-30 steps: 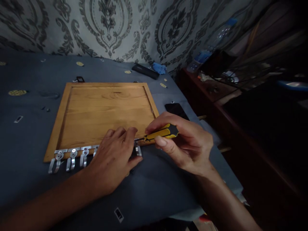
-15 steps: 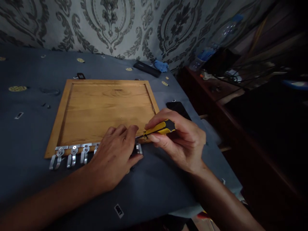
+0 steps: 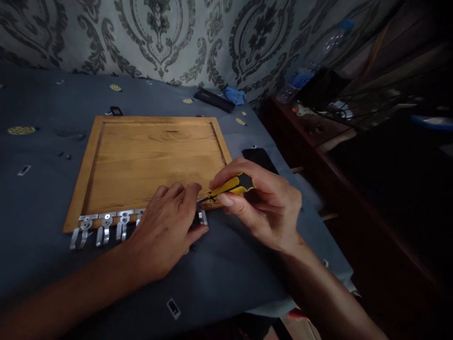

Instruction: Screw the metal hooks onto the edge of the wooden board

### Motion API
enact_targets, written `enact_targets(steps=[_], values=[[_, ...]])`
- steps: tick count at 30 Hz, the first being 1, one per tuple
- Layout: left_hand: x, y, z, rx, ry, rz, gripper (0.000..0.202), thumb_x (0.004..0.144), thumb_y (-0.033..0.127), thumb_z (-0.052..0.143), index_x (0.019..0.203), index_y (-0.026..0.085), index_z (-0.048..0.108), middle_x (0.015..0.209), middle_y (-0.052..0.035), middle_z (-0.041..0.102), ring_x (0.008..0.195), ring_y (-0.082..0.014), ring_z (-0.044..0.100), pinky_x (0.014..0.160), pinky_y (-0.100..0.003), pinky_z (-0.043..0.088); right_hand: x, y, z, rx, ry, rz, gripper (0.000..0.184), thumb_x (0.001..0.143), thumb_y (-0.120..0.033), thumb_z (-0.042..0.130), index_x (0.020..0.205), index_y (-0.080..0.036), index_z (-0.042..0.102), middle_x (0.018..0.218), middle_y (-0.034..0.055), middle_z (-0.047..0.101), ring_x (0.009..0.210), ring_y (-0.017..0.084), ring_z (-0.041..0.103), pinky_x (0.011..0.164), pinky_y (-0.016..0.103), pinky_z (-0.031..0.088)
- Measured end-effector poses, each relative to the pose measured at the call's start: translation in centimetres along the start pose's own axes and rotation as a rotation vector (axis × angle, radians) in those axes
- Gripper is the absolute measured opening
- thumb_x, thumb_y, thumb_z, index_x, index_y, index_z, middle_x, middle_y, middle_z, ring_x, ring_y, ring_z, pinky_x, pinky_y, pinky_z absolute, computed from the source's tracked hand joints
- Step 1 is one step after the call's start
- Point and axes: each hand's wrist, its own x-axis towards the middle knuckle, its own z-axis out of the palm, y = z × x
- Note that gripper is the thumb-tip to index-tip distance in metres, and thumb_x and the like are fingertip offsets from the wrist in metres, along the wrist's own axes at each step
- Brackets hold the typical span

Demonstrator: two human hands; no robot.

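A framed wooden board lies flat, with a row of silver metal hooks along its front edge. My right hand grips a yellow and black screwdriver between thumb and fingers. The screwdriver's shaft points left and down to the board's front edge, its tip close to the rightmost visible hook. Over that edge, my left hand is closed around the board and hook, fingers on top and thumb beneath. It hides part of the hook row. Any screw under the tip is too small to make out.
A blue-grey patterned cloth covers the table. Behind the board lie a black case and a crumpled blue cloth. A dark phone rests beyond my right hand. A plastic bottle stands on a cluttered brown surface at right.
The whole view has shifted slightly, so everything sits a little further left. Both hands keep their hold, and the screwdriver stays at the same hook, its handle turned a little.
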Motion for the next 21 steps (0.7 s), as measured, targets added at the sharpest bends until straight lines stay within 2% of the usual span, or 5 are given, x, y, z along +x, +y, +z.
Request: enact_targets(steps=[3,6,9,12,21], values=[[-0.05,-0.07,0.04,-0.01,0.013,0.004,0.05,0.077,0.023,0.076,0.116,0.017,0.046,0.101,-0.0073,0.067,0.098,-0.0295,0.06,0.082,-0.041,0.045,0.06,-0.06,-0.09,0.031,-0.01,0.025,0.011,0.092,-0.03,0.064,0.093,-0.019,0.065,0.084,0.002,0.064,0.072,0.013,0.062,0.067,0.028,0.052],[0.0,-0.07,0.09,-0.007,0.021,0.003,0.052,0.076,0.023,0.077,0.117,0.018,0.045,0.1,-0.0065,0.067,0.098,-0.0293,0.06,0.082,-0.041,0.046,0.08,0.03,-0.14,0.044,-0.004,-0.029,0.009,0.092,-0.029,0.065,0.092,-0.019,0.066,0.082,0.002,0.065,0.074,0.015,0.063,0.07,0.03,0.053],[0.07,-0.01,0.04,0.01,0.019,-0.003,0.049,0.076,0.023,0.077,0.114,0.018,0.046,0.099,-0.0066,0.067,0.095,-0.0291,0.06,0.08,-0.041,0.046,-0.13,-0.02,-0.35,0.052,0.093,-0.077,0.009,0.091,-0.029,0.066,0.092,-0.021,0.066,0.08,0.0018,0.066,0.072,0.016,0.064,0.068,0.031,0.053],[0.11,0.05,-0.08,0.019,0.015,-0.002,0.049,0.076,0.023,0.078,0.113,0.017,0.046,0.099,-0.007,0.067,0.095,-0.0292,0.061,0.08,-0.042,0.047,-0.43,-0.2,-0.64,0.03,0.18,-0.036,0.008,0.092,-0.03,0.063,0.094,-0.023,0.067,0.083,0.0025,0.066,0.068,0.015,0.063,0.061,0.03,0.053],[0.05,0.01,-0.11,0.004,0.006,0.007,0.046,0.078,0.023,0.075,0.112,0.018,0.044,0.098,-0.0068,0.066,0.094,-0.0288,0.061,0.08,-0.043,0.047,-0.3,0.22,0.0,0.009,0.108,-0.049,0.008,0.09,-0.029,0.065,0.088,-0.022,0.065,0.073,0.0002,0.064,0.064,0.014,0.06,0.061,0.031,0.05]])
